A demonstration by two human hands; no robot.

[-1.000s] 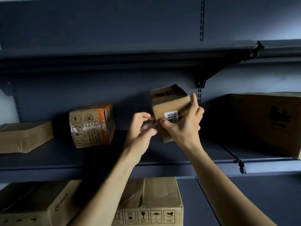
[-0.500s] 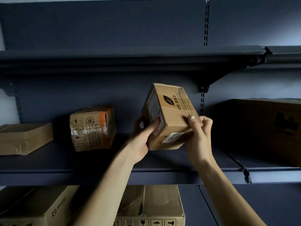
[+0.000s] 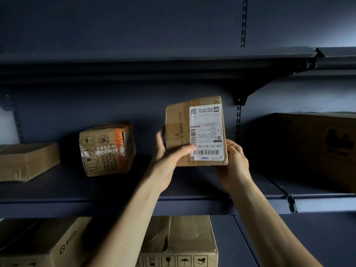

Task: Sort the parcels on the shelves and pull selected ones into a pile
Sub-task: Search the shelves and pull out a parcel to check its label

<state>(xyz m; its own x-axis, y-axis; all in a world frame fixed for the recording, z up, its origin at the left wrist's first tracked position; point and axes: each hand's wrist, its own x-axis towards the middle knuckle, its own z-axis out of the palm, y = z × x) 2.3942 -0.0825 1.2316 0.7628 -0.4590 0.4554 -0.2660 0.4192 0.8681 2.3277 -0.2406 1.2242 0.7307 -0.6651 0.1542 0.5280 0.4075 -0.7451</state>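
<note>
A small brown cardboard parcel (image 3: 179, 128) is held up in front of the middle shelf (image 3: 119, 207), its white shipping label facing me upside down. My left hand (image 3: 169, 157) grips its lower left side, thumb across the front. My right hand (image 3: 234, 164) holds its lower right corner from behind. The parcel hangs in the air above the shelf board.
A taped box with orange tape (image 3: 107, 149) stands tilted on the same shelf, a flat box (image 3: 27, 160) at far left, a large dark carton (image 3: 316, 149) at right. Two cartons (image 3: 179, 241) (image 3: 42, 243) sit on the shelf below. An upper shelf (image 3: 154, 58) overhangs.
Both hands have turned the small parcel over, from its numbered end to its printed side and now to the label face. It has stayed at about the same place.
</note>
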